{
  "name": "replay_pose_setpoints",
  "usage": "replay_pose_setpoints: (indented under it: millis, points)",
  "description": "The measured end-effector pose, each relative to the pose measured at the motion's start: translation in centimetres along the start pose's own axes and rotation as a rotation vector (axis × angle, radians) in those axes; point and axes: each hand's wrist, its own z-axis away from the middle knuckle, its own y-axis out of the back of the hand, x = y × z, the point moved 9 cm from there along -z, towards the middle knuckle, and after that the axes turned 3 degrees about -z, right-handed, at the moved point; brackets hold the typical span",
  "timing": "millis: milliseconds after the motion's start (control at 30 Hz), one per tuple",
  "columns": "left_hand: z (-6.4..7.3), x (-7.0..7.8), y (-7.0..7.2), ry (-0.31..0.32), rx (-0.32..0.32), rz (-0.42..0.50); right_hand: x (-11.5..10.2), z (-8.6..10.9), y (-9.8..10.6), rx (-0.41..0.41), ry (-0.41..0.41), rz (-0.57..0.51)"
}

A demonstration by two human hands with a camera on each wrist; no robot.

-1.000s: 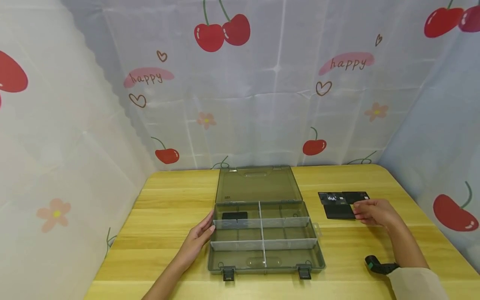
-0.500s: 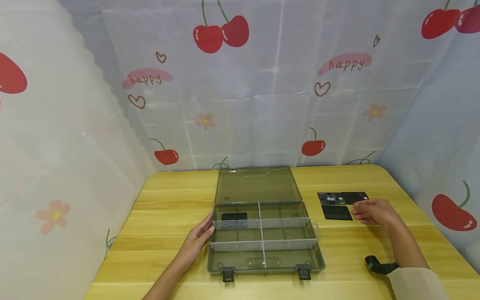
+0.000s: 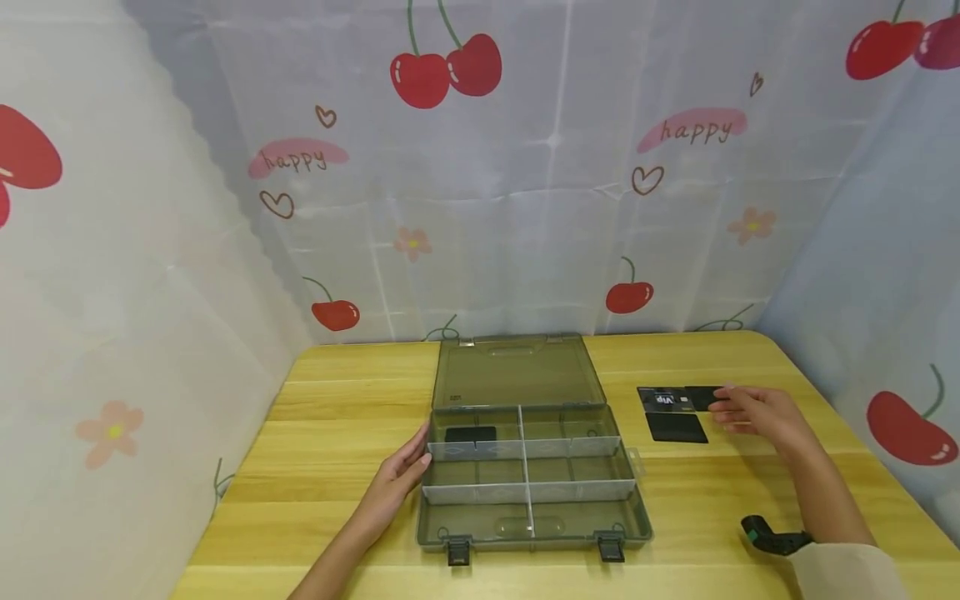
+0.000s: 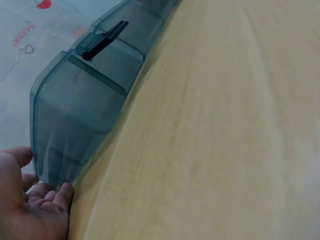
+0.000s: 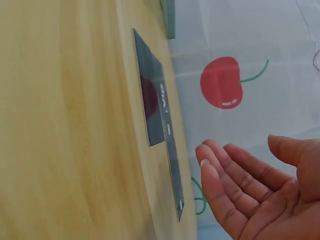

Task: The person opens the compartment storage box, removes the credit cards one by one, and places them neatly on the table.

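Observation:
A transparent grey-green compartment box [image 3: 532, 547] lies open, its lid [image 3: 517, 371] folded back. White dividers split it, and a black card [image 3: 471, 434] lies in its back left compartment. My left hand [image 3: 393, 477] holds the box's left side, with thumb and bent fingers at its edge in the left wrist view. Three cards lie at the right: a "Vip" card [image 3: 665, 399], a plain black card [image 3: 677, 427] and another dark card [image 3: 702, 397]. Over that last card's right end hovers my right hand [image 3: 761, 415], its fingers loosely bent and holding nothing; it hides part of the card.
The wooden table [image 3: 337, 417] carries everything. A cherry-print curtain [image 3: 525, 208] rises behind it and along both sides. A black strap-like device [image 3: 772, 537] sits at my right wrist. Two black latches [image 3: 611, 547] hang from the box's front.
My right hand has drawn back from the plain black card, which shifted slightly left at first, and now reaches over the dark card behind it. The left hand stays at the box.

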Motion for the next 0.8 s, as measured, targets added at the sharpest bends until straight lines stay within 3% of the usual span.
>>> replay_pose_setpoints:
  millis: [200,533,633,800]
  points:
    - [0.2,-0.1,0.1,0.034,0.012,0.013,-1.2,1.0,-0.6,0.016,0.093,0.169]
    - [0.2,0.1,0.1,0.036,0.010,0.016,-1.8,2.8,-3.4,-0.062,0.234,0.509]
    - [0.2,0.1,0.1,0.037,0.010,0.021,-1.6,3.0,-4.4,-0.106,0.251,0.563]
    - [0.1,0.0,0.0,0.033,0.010,0.025,-0.7,3.3,-5.7,-0.195,0.200,0.628]
